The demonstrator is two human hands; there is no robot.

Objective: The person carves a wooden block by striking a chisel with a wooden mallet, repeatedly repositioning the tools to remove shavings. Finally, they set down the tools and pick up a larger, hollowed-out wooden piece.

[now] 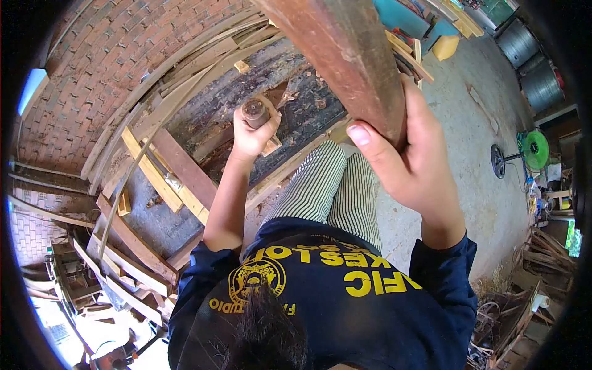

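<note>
My left hand is closed around the upright, round wooden handle of a chisel. The worn top of the handle faces me, and its blade is hidden below the fist. Beneath lies a dark, stained bench top strewn with wood chips. My right hand grips the narrow lower end of a thick reddish-brown wooden mallet, raised close to the camera. The mallet's far end runs out of view at the top. It is apart from the chisel.
Long boards lie along the brick wall at the left. Pale wood strips and a brown plank lie beside my left arm. At the right stand a green fan and metal drums on the concrete floor. Scrap wood is piled lower right.
</note>
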